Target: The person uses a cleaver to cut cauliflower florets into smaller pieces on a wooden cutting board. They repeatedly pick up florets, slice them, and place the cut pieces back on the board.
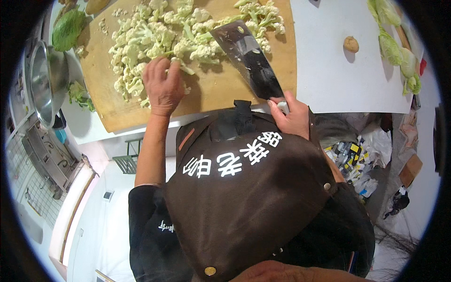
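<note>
Cut cauliflower florets are heaped across a wooden cutting board. My left hand lies over the near side of the heap, fingers curled down among the pieces. One stem piece shows beside its thumb; whether the hidden fingertips grip anything is unclear. In my right hand is the pale handle of a cleaver, held near the board's front right edge. The wide blade slants up and left over the board, its tip by the florets. Small white bits cling to the blade.
A steel bowl stands at the left, near a green leafy vegetable and leaf scraps. On the white table sits a potato. Cabbages line the right side. Below the table are plastic bags.
</note>
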### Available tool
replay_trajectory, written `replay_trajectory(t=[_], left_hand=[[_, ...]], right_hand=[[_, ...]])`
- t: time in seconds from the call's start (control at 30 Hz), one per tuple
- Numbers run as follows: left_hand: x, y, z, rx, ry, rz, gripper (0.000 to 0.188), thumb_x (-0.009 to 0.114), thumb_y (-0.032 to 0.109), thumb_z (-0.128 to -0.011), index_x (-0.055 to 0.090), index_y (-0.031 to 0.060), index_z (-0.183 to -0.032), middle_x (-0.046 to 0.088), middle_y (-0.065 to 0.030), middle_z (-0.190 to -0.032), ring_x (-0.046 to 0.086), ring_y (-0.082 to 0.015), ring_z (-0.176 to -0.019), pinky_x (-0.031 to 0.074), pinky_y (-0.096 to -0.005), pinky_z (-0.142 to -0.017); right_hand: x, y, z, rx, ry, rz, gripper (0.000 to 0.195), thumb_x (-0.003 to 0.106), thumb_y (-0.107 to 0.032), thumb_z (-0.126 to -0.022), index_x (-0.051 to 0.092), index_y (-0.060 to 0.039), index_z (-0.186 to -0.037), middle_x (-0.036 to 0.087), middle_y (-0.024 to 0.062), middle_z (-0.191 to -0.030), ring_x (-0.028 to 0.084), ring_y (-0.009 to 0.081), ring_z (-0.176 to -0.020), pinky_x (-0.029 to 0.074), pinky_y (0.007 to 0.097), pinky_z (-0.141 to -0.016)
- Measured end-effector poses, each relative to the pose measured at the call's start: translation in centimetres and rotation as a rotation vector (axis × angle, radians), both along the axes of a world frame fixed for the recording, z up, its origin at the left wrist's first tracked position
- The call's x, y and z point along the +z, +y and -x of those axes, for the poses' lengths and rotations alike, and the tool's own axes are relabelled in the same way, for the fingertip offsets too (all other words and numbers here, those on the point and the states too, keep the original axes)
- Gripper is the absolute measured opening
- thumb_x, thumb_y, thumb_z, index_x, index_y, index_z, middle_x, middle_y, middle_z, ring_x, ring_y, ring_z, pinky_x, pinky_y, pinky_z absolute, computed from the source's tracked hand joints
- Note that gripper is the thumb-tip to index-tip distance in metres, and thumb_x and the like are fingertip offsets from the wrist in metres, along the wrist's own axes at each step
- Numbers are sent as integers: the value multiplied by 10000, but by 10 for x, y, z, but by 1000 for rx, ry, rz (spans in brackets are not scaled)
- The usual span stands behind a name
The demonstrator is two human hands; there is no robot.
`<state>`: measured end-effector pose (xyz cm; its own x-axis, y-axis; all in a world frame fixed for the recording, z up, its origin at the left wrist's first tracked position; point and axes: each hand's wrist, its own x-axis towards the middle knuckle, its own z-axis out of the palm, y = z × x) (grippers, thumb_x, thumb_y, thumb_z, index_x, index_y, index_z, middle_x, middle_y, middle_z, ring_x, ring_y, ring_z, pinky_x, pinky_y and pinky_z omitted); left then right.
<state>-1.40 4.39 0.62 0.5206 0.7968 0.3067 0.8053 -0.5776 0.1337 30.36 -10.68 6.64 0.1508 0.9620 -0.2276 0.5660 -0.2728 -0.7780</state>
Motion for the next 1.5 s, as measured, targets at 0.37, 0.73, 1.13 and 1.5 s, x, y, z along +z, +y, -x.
replay_trajectory(t=[0.37,0.73,1.13,1.5], left_hand=[[12,139,-96,143,-248,-71,335,801,176,-816,710,112,-1132,682,-117,-1086,636,-326,-1042,505,-441,-884],[7,160,-90,229,-410,193,422,832,230,-806,706,97,-1186,694,-61,-1173,657,-242,-1060,514,-384,-858],[59,-38,-32,-106,-365,832,444,702,-133,-720,738,120,-1084,591,-127,-1201,672,-267,-942,559,-339,-801],[34,-60,-44,-138,-573,781,648,757,26,-742,598,134,-1360,578,-169,-1272,560,-392,-1211,484,-455,-1028]], right_hand=[[11,4,-32,-87,38,124,230,733,-137,-930,607,-1,-1067,752,230,-930,767,365,-848,589,403,-681],[-1,5,-44,-134,93,111,228,736,-137,-919,623,-4,-1066,758,220,-938,765,366,-856,591,398,-700],[0,11,-38,-14,121,125,220,751,-142,-911,639,-12,-1050,756,217,-916,773,338,-821,589,390,-686],[18,-29,-20,19,39,179,191,754,-120,-904,638,-15,-1012,736,200,-860,751,326,-753,560,380,-648]])
